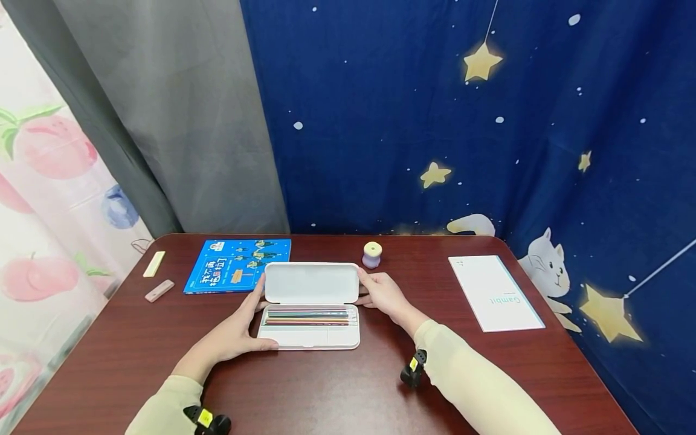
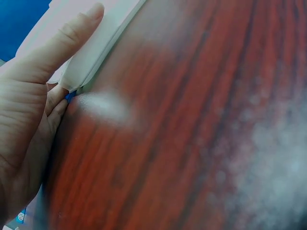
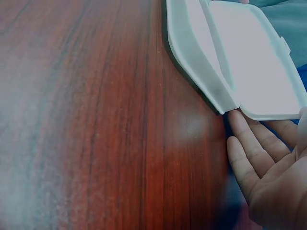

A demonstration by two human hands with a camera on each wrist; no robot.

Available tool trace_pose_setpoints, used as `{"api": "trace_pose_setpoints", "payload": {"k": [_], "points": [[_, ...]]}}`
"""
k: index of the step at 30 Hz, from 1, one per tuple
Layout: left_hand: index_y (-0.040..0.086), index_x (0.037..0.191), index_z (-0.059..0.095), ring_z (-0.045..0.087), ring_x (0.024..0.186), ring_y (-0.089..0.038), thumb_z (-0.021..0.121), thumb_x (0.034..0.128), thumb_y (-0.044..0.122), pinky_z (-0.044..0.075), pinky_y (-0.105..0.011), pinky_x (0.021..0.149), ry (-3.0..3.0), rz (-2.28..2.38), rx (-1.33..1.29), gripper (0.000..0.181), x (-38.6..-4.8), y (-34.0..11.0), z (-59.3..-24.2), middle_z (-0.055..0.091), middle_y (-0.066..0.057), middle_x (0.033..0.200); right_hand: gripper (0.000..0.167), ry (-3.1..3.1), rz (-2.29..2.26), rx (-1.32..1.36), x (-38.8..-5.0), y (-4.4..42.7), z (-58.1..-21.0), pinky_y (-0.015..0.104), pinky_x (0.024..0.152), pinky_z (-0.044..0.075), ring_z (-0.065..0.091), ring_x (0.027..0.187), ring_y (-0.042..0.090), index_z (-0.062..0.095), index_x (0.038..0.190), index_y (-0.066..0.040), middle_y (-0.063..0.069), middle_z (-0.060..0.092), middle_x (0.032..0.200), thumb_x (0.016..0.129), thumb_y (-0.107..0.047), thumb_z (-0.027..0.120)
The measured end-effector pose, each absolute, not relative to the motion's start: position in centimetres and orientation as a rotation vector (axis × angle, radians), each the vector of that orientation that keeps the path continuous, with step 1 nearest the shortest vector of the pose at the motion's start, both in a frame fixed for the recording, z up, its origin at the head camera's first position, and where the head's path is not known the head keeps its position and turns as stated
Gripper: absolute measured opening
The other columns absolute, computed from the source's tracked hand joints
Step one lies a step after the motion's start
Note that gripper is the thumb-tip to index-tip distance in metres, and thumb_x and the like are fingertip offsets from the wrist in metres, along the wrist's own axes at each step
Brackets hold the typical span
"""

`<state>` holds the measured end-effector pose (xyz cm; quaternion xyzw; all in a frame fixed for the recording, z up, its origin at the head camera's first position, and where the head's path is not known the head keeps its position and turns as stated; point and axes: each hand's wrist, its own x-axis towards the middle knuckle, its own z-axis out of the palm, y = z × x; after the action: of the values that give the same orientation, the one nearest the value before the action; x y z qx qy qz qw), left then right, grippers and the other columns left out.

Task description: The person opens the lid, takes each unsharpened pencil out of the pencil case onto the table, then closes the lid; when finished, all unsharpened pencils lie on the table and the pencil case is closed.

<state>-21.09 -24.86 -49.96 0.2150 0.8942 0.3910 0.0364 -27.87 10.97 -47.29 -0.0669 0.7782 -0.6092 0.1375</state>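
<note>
A white pencil case (image 1: 342, 338) lies unfolded on the table, its lid (image 1: 312, 283) tilted up at the back. Several coloured pencils (image 1: 307, 317) lie side by side in the tray part. My left hand (image 1: 235, 331) grips the case at its left end, thumb on the front corner and fingers reaching up to the lid's left edge. At the lid's right edge, my right hand (image 1: 385, 295) holds on with the thumb, its other fingers behind. The right wrist view shows those fingers (image 3: 249, 143) under the lid's corner (image 3: 268, 72).
A blue book (image 1: 234, 266) lies behind the case on the left, near a pink eraser-like block (image 1: 159, 290) and a pale yellow strip (image 1: 154, 264). Behind the lid stands a small yellow-and-purple object (image 1: 372, 255). A white booklet (image 1: 495, 296) lies right on the brown table (image 1: 348, 393).
</note>
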Motion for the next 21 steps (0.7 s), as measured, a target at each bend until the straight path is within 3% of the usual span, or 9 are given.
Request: {"api": "trace_pose_setpoints", "payload": {"k": [7, 14, 21], "points": [[0.035, 0.167, -0.013, 0.043, 0.144, -0.031, 0.091, 0.0753, 0.053, 0.041, -0.062, 0.113, 2.721, 1.207, 0.575, 0.140, -21.09, -24.77, -49.89, 0.022, -0.014, 0.168, 0.052, 2.285, -1.740, -0.138, -28.24, 10.70, -47.40, 0.043, 0.083, 0.063, 0.079, 0.083, 0.023, 0.075, 0.116, 0.004, 0.019, 0.077, 0.108, 0.111, -0.042, 0.050], [0.033, 0.167, -0.011, 0.040, 0.144, -0.033, 0.091, 0.0757, 0.053, 0.042, -0.061, 0.112, 2.723, 1.185, 0.540, 0.138, -21.24, -24.66, -49.85, 0.023, -0.015, 0.167, 0.047, 2.313, -1.728, -0.117, -28.32, 10.73, -47.42, 0.043, 0.083, 0.063, 0.079, 0.086, 0.024, 0.076, 0.117, 0.002, 0.017, 0.077, 0.108, 0.110, -0.038, 0.053], [0.029, 0.168, -0.009, 0.041, 0.142, -0.034, 0.090, 0.0778, 0.051, 0.043, -0.062, 0.111, 2.736, 1.175, 0.557, 0.136, -21.17, -24.55, -49.94, 0.027, -0.016, 0.164, 0.026, 2.712, -1.741, -0.230, -27.47, 11.56, -47.77, 0.031, 0.077, 0.062, 0.077, 0.089, 0.016, 0.079, 0.117, -0.008, 0.005, 0.080, 0.102, 0.100, -0.027, 0.073]]}}
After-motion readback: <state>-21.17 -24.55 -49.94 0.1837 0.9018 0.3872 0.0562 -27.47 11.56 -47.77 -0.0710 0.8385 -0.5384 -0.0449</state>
